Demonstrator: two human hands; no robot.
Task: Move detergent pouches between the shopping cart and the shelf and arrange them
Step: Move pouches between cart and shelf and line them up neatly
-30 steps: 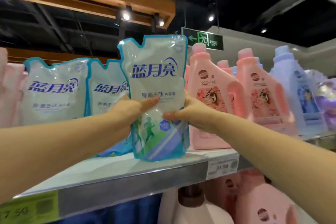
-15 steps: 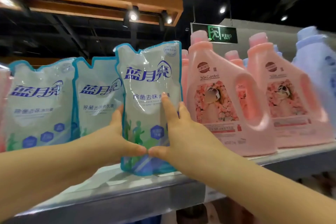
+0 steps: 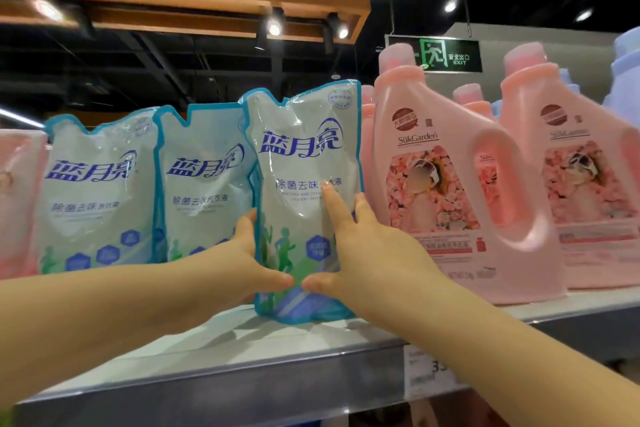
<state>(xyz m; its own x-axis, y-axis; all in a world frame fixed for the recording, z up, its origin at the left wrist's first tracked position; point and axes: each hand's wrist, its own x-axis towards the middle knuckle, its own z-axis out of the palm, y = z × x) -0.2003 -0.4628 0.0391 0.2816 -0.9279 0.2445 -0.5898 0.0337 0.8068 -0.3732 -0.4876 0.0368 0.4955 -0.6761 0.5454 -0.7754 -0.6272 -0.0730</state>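
A white and blue detergent pouch (image 3: 302, 163) stands upright on the grey shelf (image 3: 214, 357), its base on the shelf surface. My left hand (image 3: 252, 263) grips its left edge, thumb across the lower front. My right hand (image 3: 360, 246) holds its right side, with its fingers spread up the front and the thumb near the bottom. Two matching pouches stand to its left, the nearer pouch (image 3: 204, 184) partly behind it and the farther pouch (image 3: 93, 191) beside that. No shopping cart shows in this view.
Pink detergent jugs (image 3: 440, 191) stand close to the held pouch's right side, with another pink jug (image 3: 581, 184) further right. A pink pack (image 3: 17, 198) sits at the far left. A price tag (image 3: 429, 371) hangs on the shelf's front edge.
The pouch came down from the air and now stands on the shelf beside the other pouches. Both hands slid lower on it, and my right fingers moved onto its front.
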